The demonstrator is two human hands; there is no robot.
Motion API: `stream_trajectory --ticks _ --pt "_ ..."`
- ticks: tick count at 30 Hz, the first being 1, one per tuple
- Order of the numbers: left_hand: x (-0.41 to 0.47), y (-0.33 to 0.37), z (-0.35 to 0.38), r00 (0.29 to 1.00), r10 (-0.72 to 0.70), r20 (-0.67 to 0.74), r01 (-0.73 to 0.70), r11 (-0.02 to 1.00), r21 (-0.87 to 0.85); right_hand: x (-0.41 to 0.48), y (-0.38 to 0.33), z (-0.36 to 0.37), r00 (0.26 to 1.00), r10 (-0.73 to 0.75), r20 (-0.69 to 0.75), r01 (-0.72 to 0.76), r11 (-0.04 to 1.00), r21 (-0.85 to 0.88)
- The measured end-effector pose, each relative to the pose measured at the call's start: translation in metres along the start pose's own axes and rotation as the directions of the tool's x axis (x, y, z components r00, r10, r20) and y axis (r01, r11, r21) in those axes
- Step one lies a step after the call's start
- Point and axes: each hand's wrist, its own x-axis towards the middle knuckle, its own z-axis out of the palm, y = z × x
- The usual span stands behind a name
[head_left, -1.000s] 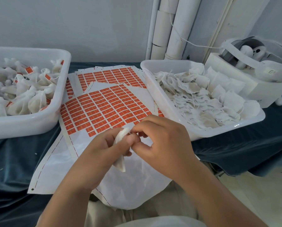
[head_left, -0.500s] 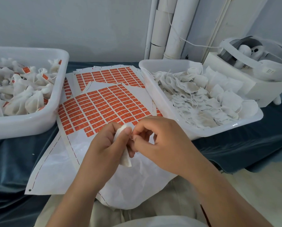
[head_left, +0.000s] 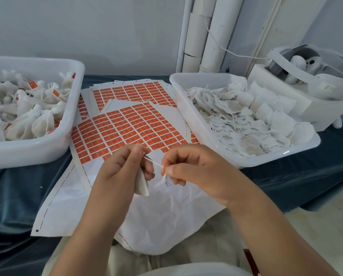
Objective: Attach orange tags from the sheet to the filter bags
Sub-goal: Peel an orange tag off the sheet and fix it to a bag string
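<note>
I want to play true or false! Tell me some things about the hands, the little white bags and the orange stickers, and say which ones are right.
1. The left hand holds a filter bag. True.
2. The right hand is peeling a tag off the sheet. False: it pinches the bag's string, stretched between the two hands above the sheet.
3. Some bags in the left tub carry orange tags. True.
4. The right tub is full of orange tags. False: it holds plain white bags, with no orange showing.
</note>
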Motion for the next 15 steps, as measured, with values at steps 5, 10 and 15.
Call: stream_trajectory --ticks 5,10,15 --pt "0.001 -0.002 -0.002 0.997 -0.013 0.081 0.016 0.999 -0.034 0.008 0.003 0.007 0.990 0.132 0.046 -0.140 0.961 0.237" --pt "0.001 -0.002 -0.002 0.995 0.098 0.016 -0.098 0.995 -0.002 0.009 0.002 0.019 0.970 0.201 0.137 -0.236 0.915 0.327" --pt "0.001 0.002 -0.005 0.993 0.111 0.036 -0.107 0.988 -0.108 0.010 0.007 0.017 0.969 0.135 0.205 -0.226 0.818 0.529"
